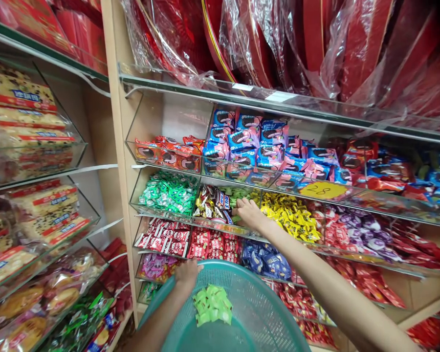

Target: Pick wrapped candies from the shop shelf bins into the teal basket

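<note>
My left hand (187, 272) grips the far rim of a teal plastic basket (264, 313) held low in front of me. A small heap of light green wrapped candies (212, 304) lies inside it. My right hand (248, 213) reaches into a clear shelf bin and rests on mixed gold, red and white wrapped candies (213, 203), fingers curled down into them. What the fingers hold is hidden. A bin of green candies (168, 193) sits to the left of that one and yellow candies (291, 215) to the right.
Tiered clear bins hold blue and red cookie packs (249, 142), purple candies (363, 234) and red sweets (176, 239). A yellow price tag (322, 189) reads 28. Red plastic-wrapped goods (278, 39) fill the top shelf. The left unit holds packaged cakes (25, 122).
</note>
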Demonstrator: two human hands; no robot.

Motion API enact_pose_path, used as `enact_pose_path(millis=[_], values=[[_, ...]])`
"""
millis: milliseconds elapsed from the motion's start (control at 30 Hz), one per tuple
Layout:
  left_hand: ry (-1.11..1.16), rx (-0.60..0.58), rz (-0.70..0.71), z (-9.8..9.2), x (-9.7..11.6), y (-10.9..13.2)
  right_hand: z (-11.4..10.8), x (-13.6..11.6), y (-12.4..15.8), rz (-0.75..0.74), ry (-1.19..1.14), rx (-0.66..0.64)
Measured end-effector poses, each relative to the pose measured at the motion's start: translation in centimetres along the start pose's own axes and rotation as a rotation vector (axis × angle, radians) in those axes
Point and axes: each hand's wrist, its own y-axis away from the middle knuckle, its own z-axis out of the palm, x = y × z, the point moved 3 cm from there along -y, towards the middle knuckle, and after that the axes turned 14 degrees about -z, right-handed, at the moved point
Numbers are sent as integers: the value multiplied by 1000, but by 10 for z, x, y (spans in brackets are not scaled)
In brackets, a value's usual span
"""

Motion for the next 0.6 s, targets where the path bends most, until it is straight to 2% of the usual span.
enact_pose_path(millis=[333,600], values=[[14,-22,-13,1,-1,0,-2,-3,-2,-6,6,-17],[-15,-23,6,-2,1,2,-24,-1,7,76,76,13]])
